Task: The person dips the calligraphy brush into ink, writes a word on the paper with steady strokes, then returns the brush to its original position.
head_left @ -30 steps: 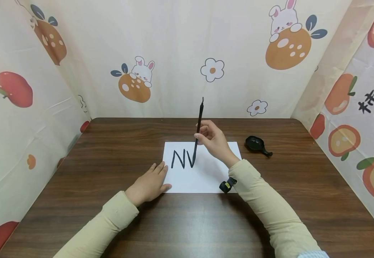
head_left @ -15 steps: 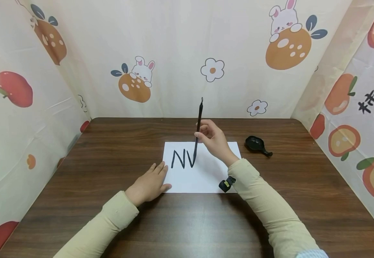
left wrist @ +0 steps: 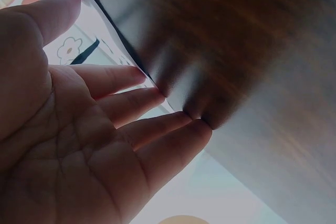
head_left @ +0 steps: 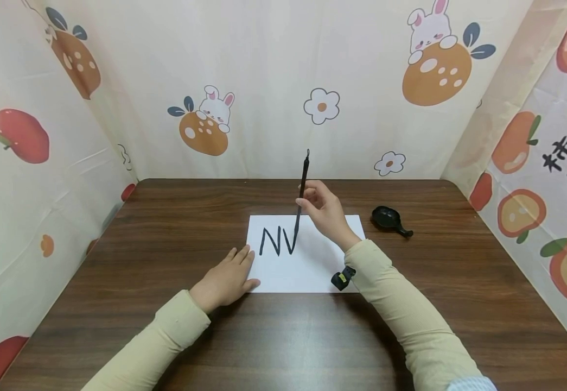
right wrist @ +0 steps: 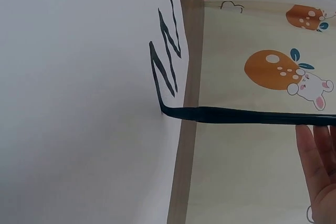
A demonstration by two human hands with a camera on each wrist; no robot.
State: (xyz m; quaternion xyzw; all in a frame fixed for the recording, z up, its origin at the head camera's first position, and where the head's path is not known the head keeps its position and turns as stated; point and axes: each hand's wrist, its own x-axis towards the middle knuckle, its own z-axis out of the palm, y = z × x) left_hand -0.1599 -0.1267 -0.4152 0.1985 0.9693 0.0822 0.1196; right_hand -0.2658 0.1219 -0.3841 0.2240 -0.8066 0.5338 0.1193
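Note:
My right hand (head_left: pixel 324 212) pinches a black writing brush (head_left: pixel 304 176) near the middle of its handle, held almost upright. In the right wrist view the bent tip of the brush (right wrist: pixel 226 115) meets the end of a black stroke on the white paper (head_left: pixel 312 271). The paper carries a black letter N (head_left: pixel 270 241) and, to its right, a V shape (head_left: pixel 288 243) whose right arm runs up to the brush tip. My left hand (head_left: pixel 227 277) lies with fingers spread, fingertips and thumb at the paper's left edge; the left wrist view shows its palm (left wrist: pixel 68 145).
A small black ink dish with a handle (head_left: pixel 388 218) sits right of the paper on the brown wooden table (head_left: pixel 190 201). A printed curtain (head_left: pixel 273 65) stands along the table's back edge and both sides. A small black device (head_left: pixel 344 278) is on my right wrist.
My right hand and the brush have moved slightly up and away across the paper, lengthening the V's right stroke. My left hand has stayed in place.

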